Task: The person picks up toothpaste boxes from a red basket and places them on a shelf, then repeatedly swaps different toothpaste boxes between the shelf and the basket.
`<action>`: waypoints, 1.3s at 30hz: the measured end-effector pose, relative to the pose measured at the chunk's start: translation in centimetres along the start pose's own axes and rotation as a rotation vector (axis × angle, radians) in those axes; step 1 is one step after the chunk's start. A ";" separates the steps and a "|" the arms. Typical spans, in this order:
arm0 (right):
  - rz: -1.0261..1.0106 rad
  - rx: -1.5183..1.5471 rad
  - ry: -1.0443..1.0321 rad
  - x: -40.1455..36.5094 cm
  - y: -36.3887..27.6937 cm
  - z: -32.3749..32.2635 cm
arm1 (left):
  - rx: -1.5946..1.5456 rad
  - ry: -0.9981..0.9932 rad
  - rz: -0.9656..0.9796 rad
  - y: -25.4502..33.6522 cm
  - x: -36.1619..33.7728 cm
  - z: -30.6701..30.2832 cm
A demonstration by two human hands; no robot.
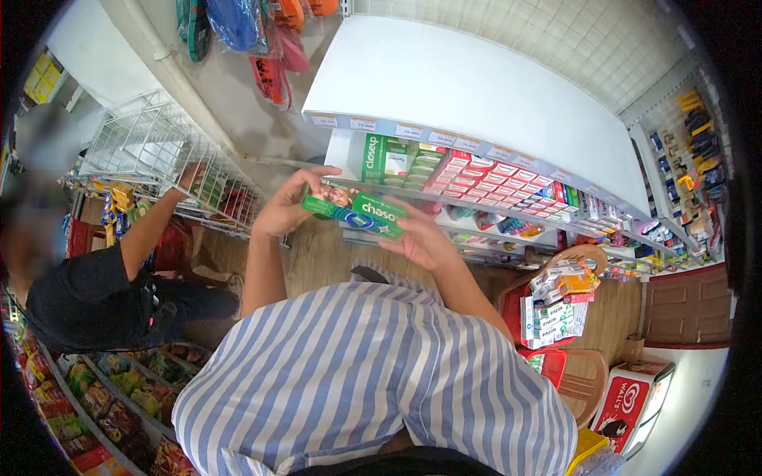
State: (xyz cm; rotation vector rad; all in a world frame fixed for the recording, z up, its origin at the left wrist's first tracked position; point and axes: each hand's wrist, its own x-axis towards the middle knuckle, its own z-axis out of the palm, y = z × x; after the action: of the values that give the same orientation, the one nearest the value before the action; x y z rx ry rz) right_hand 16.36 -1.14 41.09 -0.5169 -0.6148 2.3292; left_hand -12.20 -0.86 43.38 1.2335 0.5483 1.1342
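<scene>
A green Closeup toothpaste box (355, 208) is held level in front of the shelf, its lettering upside down to me. My left hand (290, 205) grips its left end, with the fingers over the top edge. Around the right end, my right hand (425, 236) has its thumb and fingers closed. Just beyond the box, a green Closeup carton (384, 161) stands on the shelf, beside rows of red and white toothpaste boxes (486, 179).
The white shelf top (460, 71) juts out above the rows. At the left, a person in black (87, 297) reaches into a wire basket (171, 159). A chair with stacked boxes (556, 305) stands at my right, near a red Wall's freezer (631, 404). Packaged sandals (238, 24) hang at the upper left.
</scene>
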 end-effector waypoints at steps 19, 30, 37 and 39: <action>-0.151 -0.304 0.141 1.7 2.0 3.4 | -0.076 0.574 -0.068 -4.3 6.5 1.6; -0.333 -0.239 0.267 3.9 3.3 2.0 | 0.160 0.400 -0.132 -5.9 8.2 2.7; -0.365 -0.263 0.313 3.8 3.8 2.1 | 0.147 0.402 -0.176 -6.6 8.2 2.1; -0.390 -0.273 0.316 4.2 3.8 1.9 | 0.114 0.396 -0.150 -6.6 8.4 2.1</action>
State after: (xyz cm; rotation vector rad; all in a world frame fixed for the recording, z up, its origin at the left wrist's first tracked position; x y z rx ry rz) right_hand 10.53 -1.31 39.72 -0.7934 -0.8035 1.7625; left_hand -4.70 6.20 39.81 1.0462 0.9992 1.2377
